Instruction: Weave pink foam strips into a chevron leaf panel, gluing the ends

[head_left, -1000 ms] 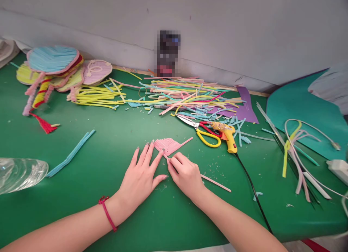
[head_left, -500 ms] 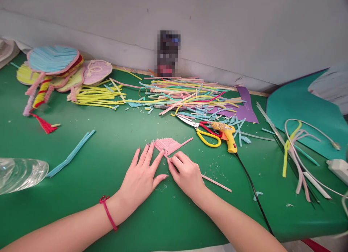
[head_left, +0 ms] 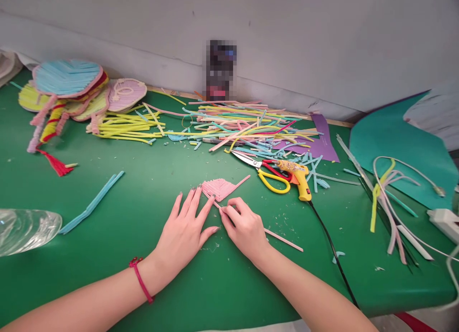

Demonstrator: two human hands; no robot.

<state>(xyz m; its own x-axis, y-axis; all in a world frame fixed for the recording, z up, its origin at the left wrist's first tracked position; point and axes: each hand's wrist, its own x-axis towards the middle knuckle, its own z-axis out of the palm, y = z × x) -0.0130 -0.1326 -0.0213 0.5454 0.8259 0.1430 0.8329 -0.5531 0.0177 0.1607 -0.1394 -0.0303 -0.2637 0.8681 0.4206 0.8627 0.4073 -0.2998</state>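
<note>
A small pink woven piece (head_left: 219,187) made of pink strips lies on the green table (head_left: 150,179). My left hand (head_left: 184,231) lies flat beside it, fingers spread, fingertips pressing on its left edge. My right hand (head_left: 244,227) is curled, pinching a long pink strip (head_left: 283,240) that runs from the woven piece out under the hand to the right.
A heap of coloured strips (head_left: 244,124) lies behind, with yellow-handled scissors (head_left: 267,175) and a yellow glue gun (head_left: 299,176) with a black cord (head_left: 332,248). Finished woven fans (head_left: 68,83) are stacked far left. Blue strips (head_left: 93,203) and a plastic bottle (head_left: 25,229) lie left; teal sheet (head_left: 398,145) right.
Hardly anything has moved. My hands stay on the pink piece; the view has shifted very slightly.
</note>
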